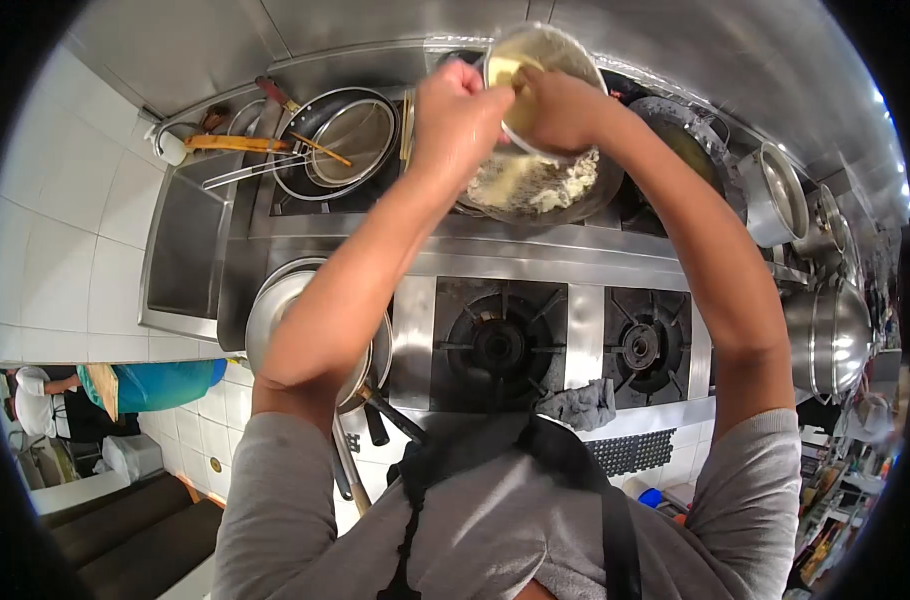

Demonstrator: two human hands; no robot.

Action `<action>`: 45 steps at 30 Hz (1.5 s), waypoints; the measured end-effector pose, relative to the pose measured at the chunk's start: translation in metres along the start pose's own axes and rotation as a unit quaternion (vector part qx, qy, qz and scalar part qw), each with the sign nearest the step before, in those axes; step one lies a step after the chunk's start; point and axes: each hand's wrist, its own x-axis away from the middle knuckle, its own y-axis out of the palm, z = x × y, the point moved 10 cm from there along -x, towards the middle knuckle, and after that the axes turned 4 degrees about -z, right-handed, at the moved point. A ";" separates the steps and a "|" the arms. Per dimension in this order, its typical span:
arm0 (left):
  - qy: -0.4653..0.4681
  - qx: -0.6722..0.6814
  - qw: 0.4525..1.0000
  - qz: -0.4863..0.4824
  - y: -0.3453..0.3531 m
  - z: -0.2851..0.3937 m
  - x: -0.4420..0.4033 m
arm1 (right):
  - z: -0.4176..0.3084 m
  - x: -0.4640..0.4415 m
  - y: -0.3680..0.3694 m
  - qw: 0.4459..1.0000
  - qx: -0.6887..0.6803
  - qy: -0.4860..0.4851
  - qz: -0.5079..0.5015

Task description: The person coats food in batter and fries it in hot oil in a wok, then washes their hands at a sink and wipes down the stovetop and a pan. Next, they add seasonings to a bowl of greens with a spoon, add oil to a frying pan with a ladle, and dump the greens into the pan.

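A metal bowl [587,75] is tipped over a wide wok [607,200] on the back row of burners. My left hand [462,112] is closed on the bowl's left rim. Inside the bowl, my right hand [555,112] reaches into a pale yellow mixture [508,70]; its fingertips are hidden there, so their grip does not show. Below the bowl, white and cream-coloured lumps of food [565,190] lie in the wok, with a yellowish blur beside them.
Left of the wok, a black pan [287,150] holds a wire strainer [350,145]. Two front burners [497,345] lie beneath my arms, with a dark cloth [580,403] at the edge. Stacked pans [265,315] stand left; pots [775,195] stand right. Another person [37,400] is at far left.
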 end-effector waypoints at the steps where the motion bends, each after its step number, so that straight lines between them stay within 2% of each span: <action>1: -0.002 -0.023 0.999 0.024 -0.005 0.003 -0.011 | 0.006 -0.025 0.004 1.000 -0.010 0.010 -0.018; 2: -0.020 -0.013 0.999 0.039 -0.007 0.005 -0.021 | 0.017 -0.060 0.015 0.999 0.001 -0.020 0.030; 4: -0.019 0.003 0.999 0.051 -0.016 -0.007 -0.048 | 0.012 -0.095 0.026 0.998 0.043 -0.035 -0.033; 7: -0.055 0.000 0.996 0.064 -0.030 -0.023 -0.069 | 0.013 -0.135 0.039 0.995 0.062 -0.041 -0.067; 8: -0.058 0.005 0.996 0.065 -0.034 -0.028 -0.074 | 0.020 -0.142 0.040 0.996 0.059 -0.015 -0.060; 10: -0.064 0.017 0.996 0.067 -0.042 -0.043 -0.082 | 0.008 -0.131 0.021 0.997 0.054 0.038 -0.048; 13: -0.092 0.000 0.992 0.087 -0.059 -0.069 -0.093 | -0.001 -0.130 0.009 0.991 0.133 0.011 -0.031; 16: -0.075 0.015 0.990 0.117 -0.081 -0.084 -0.098 | 0.011 -0.124 -0.012 0.993 0.058 0.006 0.099; 22: -0.078 -0.017 0.985 0.155 -0.135 -0.088 -0.094 | 0.033 -0.152 0.018 0.987 0.129 -0.010 0.098; 25: -0.064 -0.019 0.984 0.164 -0.154 -0.076 -0.088 | 0.028 -0.168 0.046 0.987 0.144 -0.035 0.054; 28: -0.060 -0.021 0.983 0.170 -0.167 -0.069 -0.084 | 0.020 -0.170 0.054 0.994 0.088 0.011 0.065; 32: -0.067 -0.021 0.982 0.176 -0.173 -0.064 -0.078 | 0.015 -0.176 0.059 0.993 0.092 0.025 0.065; 35: -0.075 -0.016 0.983 0.168 -0.174 -0.064 -0.074 | 0.044 -0.185 0.070 0.997 0.047 0.015 0.057; 39: -0.081 -0.020 0.982 0.169 -0.175 -0.067 -0.069 | 0.049 -0.166 0.050 0.992 0.020 0.055 0.109; 42: -0.076 -0.015 0.982 0.170 -0.175 -0.067 -0.069 | 0.039 -0.161 0.049 0.991 0.024 0.077 0.109; 45: -0.072 -0.012 0.983 0.171 -0.176 -0.066 -0.069 | 0.018 -0.171 0.058 0.994 0.067 0.016 0.083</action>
